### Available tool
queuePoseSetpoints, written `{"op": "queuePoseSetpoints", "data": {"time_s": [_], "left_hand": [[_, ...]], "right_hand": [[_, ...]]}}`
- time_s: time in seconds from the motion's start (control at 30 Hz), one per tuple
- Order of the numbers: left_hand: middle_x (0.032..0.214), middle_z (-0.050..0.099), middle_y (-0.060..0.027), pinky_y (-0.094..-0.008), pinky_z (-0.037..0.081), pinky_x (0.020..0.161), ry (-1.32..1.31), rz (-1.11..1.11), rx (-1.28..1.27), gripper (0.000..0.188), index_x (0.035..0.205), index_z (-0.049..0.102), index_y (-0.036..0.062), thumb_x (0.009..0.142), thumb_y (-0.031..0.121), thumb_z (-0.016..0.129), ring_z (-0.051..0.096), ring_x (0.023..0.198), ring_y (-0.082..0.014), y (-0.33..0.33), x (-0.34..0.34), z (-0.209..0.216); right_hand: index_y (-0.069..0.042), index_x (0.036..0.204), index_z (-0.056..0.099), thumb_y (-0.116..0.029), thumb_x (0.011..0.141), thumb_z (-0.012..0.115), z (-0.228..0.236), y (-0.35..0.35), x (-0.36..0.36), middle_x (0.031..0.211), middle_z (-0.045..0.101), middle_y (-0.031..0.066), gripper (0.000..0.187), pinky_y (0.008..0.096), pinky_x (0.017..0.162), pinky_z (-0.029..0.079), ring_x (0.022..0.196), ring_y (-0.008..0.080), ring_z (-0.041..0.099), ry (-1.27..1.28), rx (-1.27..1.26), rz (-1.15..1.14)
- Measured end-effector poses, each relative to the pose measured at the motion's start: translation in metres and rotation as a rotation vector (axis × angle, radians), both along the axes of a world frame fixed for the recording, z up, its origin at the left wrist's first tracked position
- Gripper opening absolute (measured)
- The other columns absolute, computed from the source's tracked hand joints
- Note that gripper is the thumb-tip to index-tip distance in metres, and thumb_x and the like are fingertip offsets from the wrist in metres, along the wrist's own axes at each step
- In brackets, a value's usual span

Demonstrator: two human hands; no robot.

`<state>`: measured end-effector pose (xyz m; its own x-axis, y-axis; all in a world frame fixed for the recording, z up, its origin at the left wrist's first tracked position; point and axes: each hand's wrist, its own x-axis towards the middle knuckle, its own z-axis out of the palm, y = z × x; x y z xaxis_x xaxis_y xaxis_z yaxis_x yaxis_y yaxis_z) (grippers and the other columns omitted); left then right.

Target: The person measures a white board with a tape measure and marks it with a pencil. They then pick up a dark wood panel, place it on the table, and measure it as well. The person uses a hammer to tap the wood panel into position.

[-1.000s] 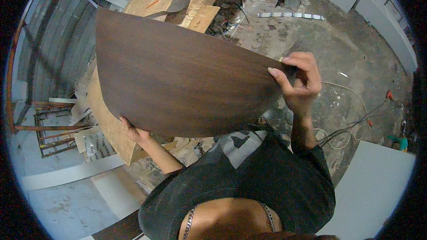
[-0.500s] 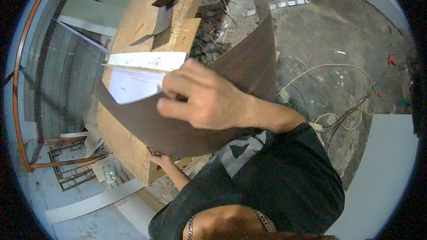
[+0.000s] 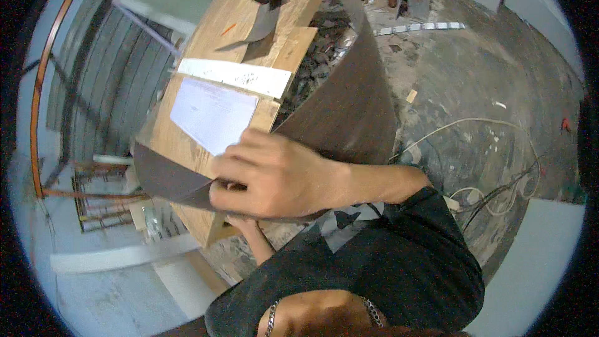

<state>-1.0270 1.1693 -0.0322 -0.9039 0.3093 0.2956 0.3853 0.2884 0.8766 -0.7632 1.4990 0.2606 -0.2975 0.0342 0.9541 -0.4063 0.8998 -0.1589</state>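
Note:
A long, dark brown flexible sheet (image 3: 349, 106) curves across in front of me, its left end (image 3: 165, 171) over the near part of the wooden workbench (image 3: 234, 9). My right hand (image 3: 268, 171) has its fingers curled on the far edge of the sheet, which creases beside the fingertips. Below the sheet's near edge my left hand (image 3: 246, 224) shows only in part, by the bench corner; its fingers are hidden. Beyond the right hand a white paper (image 3: 215, 109) with faint printing lies on the bench, next to a white strip (image 3: 234, 75) with dark specks.
Curled dark offcuts (image 3: 262, 28) and an orange stick (image 3: 229, 29) lie farther up the bench. To the right a pale cable (image 3: 474, 122) loops over the concrete floor. Pale panels (image 3: 530, 268) stand at the lower right, and metal frames (image 3: 103, 196) at the left.
My right hand has come down and nearer, folding the sheet's far edge toward me and uncovering more of the paper. The left hand is now more hidden. The view has shifted left.

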Motion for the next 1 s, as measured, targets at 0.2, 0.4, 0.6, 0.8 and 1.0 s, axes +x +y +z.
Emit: {"op": "queuePoseSetpoints", "data": {"time_s": [0.2,0.4,0.6,0.8,1.0], "left_hand": [[0.145,0.036,-0.0146,-0.0489,0.033,0.106,-0.653,0.08,1.005,0.056,0.142,0.036,0.0021,0.1,0.038,0.043,0.038,0.129,-0.0336,0.012,-0.001,0.057],[0.121,0.056,-0.0089,-0.0365,0.046,0.093,-0.341,0.273,0.591,0.052,0.135,0.044,0.0036,0.09,0.018,0.067,0.054,0.109,-0.0216,0.024,-0.063,0.05],[0.123,0.055,-0.0108,-0.0336,0.044,0.095,-0.229,0.217,0.406,0.059,0.135,0.043,0.0026,0.086,0.018,0.071,0.053,0.111,-0.0194,0.024,-0.126,0.008],[0.128,0.053,-0.011,-0.0348,0.039,0.101,-0.358,0.191,0.351,0.062,0.137,0.042,0.0023,0.086,0.022,0.071,0.05,0.116,-0.0208,0.034,-0.226,-0.015],[0.127,0.054,-0.0112,-0.0353,0.037,0.103,-0.429,0.153,0.408,0.061,0.138,0.04,0.0024,0.086,0.02,0.069,0.049,0.118,-0.0217,0.048,-0.304,-0.059]], "right_hand": [[-0.014,0.103,0.067,-0.025,0.073,0.078,-0.066,0.033,-0.035,0.09,0.063,0.0075,0.033,0.036,0.069,0.052,0.079,0.0275,0.064,-0.484,-0.259,-0.106],[-0.012,0.124,0.062,-0.018,0.075,0.078,-0.252,0.066,-0.127,0.117,0.065,0.0143,0.052,0.037,0.089,0.049,0.102,0.0289,0.065,-0.63,-0.617,-0.024],[-0.003,0.127,0.058,-0.012,0.077,0.077,-0.315,0.059,-0.179,0.117,0.064,0.0201,0.054,0.0352,0.094,0.045,0.106,0.0262,0.062,-0.754,-0.757,-0.041],[-0.002,0.129,0.056,-0.016,0.086,0.069,-0.329,0.042,-0.242,0.125,0.059,0.022,0.047,0.0352,0.098,0.043,0.114,0.0261,0.058,-0.809,-0.744,-0.097],[-0.004,0.13,0.056,-0.02,0.087,0.068,-0.342,0.035,-0.292,0.118,0.063,0.0209,0.047,0.0362,0.092,0.046,0.107,0.0274,0.061,-0.96,-0.713,-0.304]]}}
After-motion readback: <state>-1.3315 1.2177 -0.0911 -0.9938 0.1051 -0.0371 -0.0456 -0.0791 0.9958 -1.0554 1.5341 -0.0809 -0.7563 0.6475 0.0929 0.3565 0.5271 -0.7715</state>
